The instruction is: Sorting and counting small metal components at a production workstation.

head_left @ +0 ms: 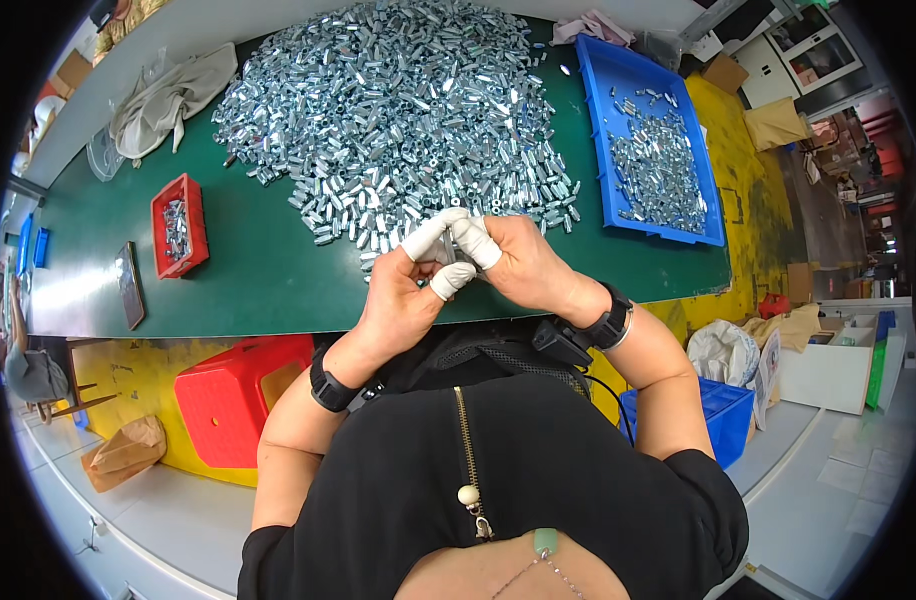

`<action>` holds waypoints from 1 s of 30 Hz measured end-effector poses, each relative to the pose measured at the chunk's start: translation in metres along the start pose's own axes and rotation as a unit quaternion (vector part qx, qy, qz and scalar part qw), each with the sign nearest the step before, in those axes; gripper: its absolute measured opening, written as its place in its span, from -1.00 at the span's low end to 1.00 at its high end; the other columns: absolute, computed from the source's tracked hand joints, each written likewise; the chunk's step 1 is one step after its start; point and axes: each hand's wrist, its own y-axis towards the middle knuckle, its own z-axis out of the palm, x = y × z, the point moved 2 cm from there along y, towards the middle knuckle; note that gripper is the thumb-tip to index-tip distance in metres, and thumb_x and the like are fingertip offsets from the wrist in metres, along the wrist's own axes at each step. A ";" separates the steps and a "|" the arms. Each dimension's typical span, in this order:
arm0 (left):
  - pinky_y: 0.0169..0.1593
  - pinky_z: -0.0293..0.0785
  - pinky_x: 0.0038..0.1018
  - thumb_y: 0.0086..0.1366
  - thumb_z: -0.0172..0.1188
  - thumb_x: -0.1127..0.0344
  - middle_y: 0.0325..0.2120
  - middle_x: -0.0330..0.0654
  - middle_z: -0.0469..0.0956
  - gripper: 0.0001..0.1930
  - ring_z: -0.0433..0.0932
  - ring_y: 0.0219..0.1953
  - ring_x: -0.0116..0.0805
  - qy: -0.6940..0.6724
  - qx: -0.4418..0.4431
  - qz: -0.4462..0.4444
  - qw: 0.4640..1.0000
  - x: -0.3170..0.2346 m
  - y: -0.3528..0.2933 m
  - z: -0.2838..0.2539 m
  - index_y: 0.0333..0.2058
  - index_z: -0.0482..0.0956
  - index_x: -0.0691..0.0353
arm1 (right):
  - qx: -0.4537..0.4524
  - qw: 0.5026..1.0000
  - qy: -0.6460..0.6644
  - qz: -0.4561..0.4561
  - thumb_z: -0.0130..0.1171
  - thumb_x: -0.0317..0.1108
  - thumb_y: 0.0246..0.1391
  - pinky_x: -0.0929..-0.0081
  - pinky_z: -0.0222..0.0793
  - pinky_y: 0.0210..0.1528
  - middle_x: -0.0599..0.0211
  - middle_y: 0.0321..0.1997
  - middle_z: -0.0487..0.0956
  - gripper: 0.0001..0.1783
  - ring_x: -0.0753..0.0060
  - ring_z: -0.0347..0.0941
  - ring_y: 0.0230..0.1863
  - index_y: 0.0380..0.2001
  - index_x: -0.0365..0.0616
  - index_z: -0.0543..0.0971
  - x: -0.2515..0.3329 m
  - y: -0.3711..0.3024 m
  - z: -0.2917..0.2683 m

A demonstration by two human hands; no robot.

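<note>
My left hand (400, 292) and my right hand (526, 262) meet over the near edge of the table, fingertips together. White finger cots cover thumbs and forefingers. Between those fingertips shows a bit of grey metal, seemingly one of the long hex nuts; the fingers hide most of it. Just beyond my hands spreads a big heap of shiny long hex nuts (398, 110) on the green tabletop (268, 285). Both hands are closed in a pinch around the same spot.
A blue tray (612, 205) with more metal pieces lies right of the heap. At left are a small red bin (200, 255) of metal parts, a phone (130, 286) and a grey cloth (173, 100). A red stool (218, 410) and a blue crate (713, 410) stand below the table.
</note>
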 end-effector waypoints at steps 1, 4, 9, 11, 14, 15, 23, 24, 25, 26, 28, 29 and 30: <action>-0.30 0.39 -0.66 0.15 0.15 0.50 -0.40 -0.29 0.49 -0.48 0.43 -0.38 -0.64 0.017 -0.001 0.025 1.000 -0.001 0.000 0.000 0.11 0.25 0.25 | 0.001 1.000 0.007 0.004 -0.05 -0.21 0.17 0.55 0.35 -0.43 0.34 -0.55 0.54 -0.69 0.61 0.44 -0.49 -0.30 -0.27 0.51 0.000 0.000 0.000; -0.30 0.39 -0.66 0.16 0.14 0.50 -0.41 -0.29 0.48 -0.48 0.42 -0.38 -0.64 0.013 0.006 0.039 0.999 -0.004 0.003 -0.001 0.11 0.24 0.26 | -0.045 0.999 0.013 -0.010 -0.03 -0.26 0.17 0.61 0.30 -0.46 0.42 -0.53 0.48 -0.75 0.69 0.35 -0.50 -0.34 -0.26 0.47 0.003 -0.001 -0.001; -0.32 0.38 -0.67 0.16 0.14 0.51 -0.44 -0.30 0.48 -0.48 0.42 -0.42 -0.65 -0.025 -0.005 0.014 1.000 -0.006 0.000 0.004 0.11 0.24 0.27 | -0.063 0.996 0.065 -0.027 0.03 -0.36 0.13 0.66 0.25 -0.48 0.48 -0.50 0.44 -0.86 0.74 0.30 -0.50 -0.40 -0.21 0.40 0.003 -0.006 0.003; -0.32 0.39 -0.67 0.16 0.14 0.51 -0.45 -0.29 0.48 -0.48 0.42 -0.42 -0.64 -0.070 0.027 -0.015 0.997 -0.004 0.000 -0.003 0.11 0.24 0.27 | -0.076 0.994 0.018 -0.072 0.03 -0.36 0.13 0.68 0.24 -0.48 0.49 -0.51 0.42 -0.86 0.74 0.29 -0.50 -0.41 -0.20 0.39 0.007 -0.010 0.005; -0.31 0.39 -0.66 0.16 0.13 0.51 -0.46 -0.29 0.48 -0.48 0.43 -0.43 -0.62 -0.155 0.090 -0.070 0.981 -0.002 -0.003 -0.007 0.11 0.23 0.27 | -0.100 0.979 -0.073 -0.165 0.03 -0.36 0.13 0.71 0.23 -0.49 0.52 -0.53 0.39 -0.86 0.75 0.29 -0.51 -0.45 -0.17 0.37 0.014 -0.014 0.009; -0.34 0.38 -0.67 0.17 0.13 0.50 -0.47 -0.29 0.48 -0.49 0.42 -0.46 -0.63 -0.140 0.069 -0.064 0.986 -0.004 -0.004 -0.005 0.11 0.24 0.27 | -0.095 0.986 -0.046 -0.132 0.02 -0.36 0.14 0.71 0.23 -0.49 0.52 -0.53 0.40 -0.86 0.74 0.29 -0.52 -0.44 -0.17 0.37 0.012 -0.014 0.009; -0.51 0.25 -0.69 0.25 0.06 0.35 -0.49 -0.29 0.45 -0.57 0.31 -0.57 -0.64 0.128 -0.018 0.120 0.984 -0.006 -0.011 0.011 0.08 0.26 0.30 | 0.007 0.956 0.284 0.081 0.03 -0.38 0.12 0.64 0.30 -0.52 0.41 -0.55 0.47 -0.87 0.64 0.38 -0.56 -0.39 -0.22 0.40 -0.013 -0.010 0.007; -0.52 0.25 -0.68 0.25 0.05 0.37 -0.52 -0.30 0.45 -0.59 0.31 -0.59 -0.64 0.128 -0.020 0.130 0.983 -0.005 -0.012 0.012 0.07 0.28 0.28 | 0.032 0.950 0.297 0.090 0.03 -0.39 0.12 0.65 0.28 -0.49 0.43 -0.53 0.45 -0.89 0.65 0.35 -0.54 -0.39 -0.21 0.40 -0.012 -0.011 0.007; -0.52 0.26 -0.67 0.25 0.05 0.38 -0.54 -0.31 0.45 -0.61 0.31 -0.61 -0.64 0.128 -0.022 0.139 0.982 -0.006 -0.012 0.014 0.06 0.29 0.25 | 0.056 0.944 0.310 0.099 0.02 -0.39 0.13 0.66 0.26 -0.46 0.45 -0.51 0.43 -0.90 0.66 0.32 -0.51 -0.39 -0.20 0.40 -0.011 -0.013 0.007; -0.52 0.26 -0.67 0.25 0.05 0.38 -0.54 -0.31 0.45 -0.61 0.31 -0.61 -0.64 0.132 -0.022 0.138 0.981 -0.008 -0.013 0.015 0.06 0.29 0.25 | 0.057 0.943 0.312 0.098 0.02 -0.39 0.13 0.66 0.26 -0.46 0.45 -0.51 0.43 -0.90 0.66 0.32 -0.51 -0.39 -0.20 0.40 -0.011 -0.016 0.009; -0.51 0.28 -0.65 0.26 0.03 0.36 -0.54 -0.29 0.45 -0.61 0.32 -0.61 -0.62 0.039 -0.016 0.024 0.999 -0.010 -0.014 0.015 0.06 0.29 0.26 | -0.052 0.990 0.118 -0.047 0.03 -0.41 0.11 0.63 0.28 -0.43 0.38 -0.48 0.45 -0.90 0.62 0.34 -0.50 -0.35 -0.22 0.42 -0.005 -0.025 0.013; -0.50 0.29 -0.64 0.27 0.02 0.35 -0.54 -0.28 0.45 -0.62 0.33 -0.60 -0.61 -0.008 -0.012 -0.033 0.999 -0.009 -0.015 0.014 0.06 0.28 0.26 | -0.107 0.987 0.017 -0.117 0.03 -0.41 0.11 0.62 0.29 -0.42 0.35 -0.47 0.46 -0.90 0.59 0.35 -0.49 -0.34 -0.23 0.42 -0.002 -0.030 0.014; -0.50 0.29 -0.64 0.27 0.02 0.35 -0.54 -0.28 0.45 -0.62 0.33 -0.60 -0.61 -0.008 -0.012 -0.034 0.999 -0.007 -0.013 0.011 0.06 0.28 0.26 | -0.107 0.987 0.018 -0.117 0.03 -0.41 0.11 0.62 0.29 -0.42 0.35 -0.47 0.46 -0.90 0.59 0.35 -0.49 -0.34 -0.23 0.42 0.000 -0.034 0.012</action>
